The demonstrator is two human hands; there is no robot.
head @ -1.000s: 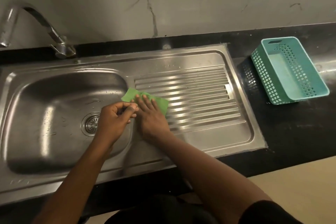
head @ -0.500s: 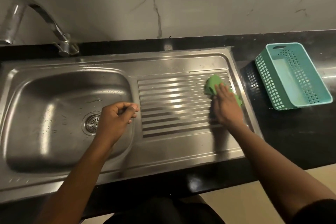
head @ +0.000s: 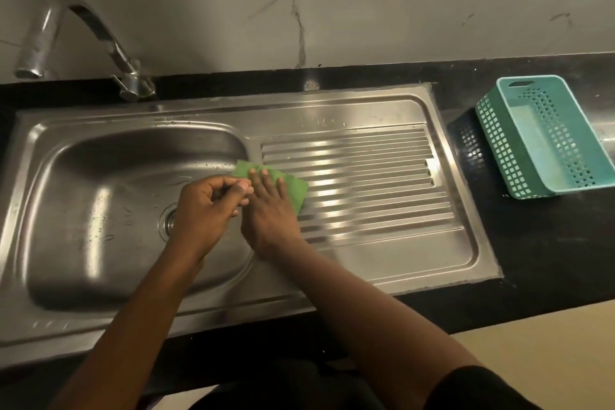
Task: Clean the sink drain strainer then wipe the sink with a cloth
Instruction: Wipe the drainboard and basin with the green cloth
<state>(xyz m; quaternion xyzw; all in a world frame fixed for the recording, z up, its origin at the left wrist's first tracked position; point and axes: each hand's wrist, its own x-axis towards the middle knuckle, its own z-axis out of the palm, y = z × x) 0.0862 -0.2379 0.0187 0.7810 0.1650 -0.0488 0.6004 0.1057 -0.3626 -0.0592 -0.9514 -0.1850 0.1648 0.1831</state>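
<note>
A green cloth (head: 293,188) lies flat at the left end of the ribbed drainboard (head: 366,183) of the steel sink (head: 100,210). My right hand (head: 269,210) presses on the cloth with straight fingers. My left hand (head: 206,206) hovers over the basin's right edge with its fingers curled; I see nothing in it. It covers most of the round drain strainer (head: 168,221) in the basin floor, and only the strainer's left rim shows.
A curved steel tap (head: 66,36) stands at the back left. A teal perforated plastic basket (head: 545,140) sits on the black counter (head: 532,260) to the right of the sink. A marble wall rises behind.
My right hand slid the cloth from the drainboard's left end to its right end and back to the left. My left hand stayed curled over the basin edge.
</note>
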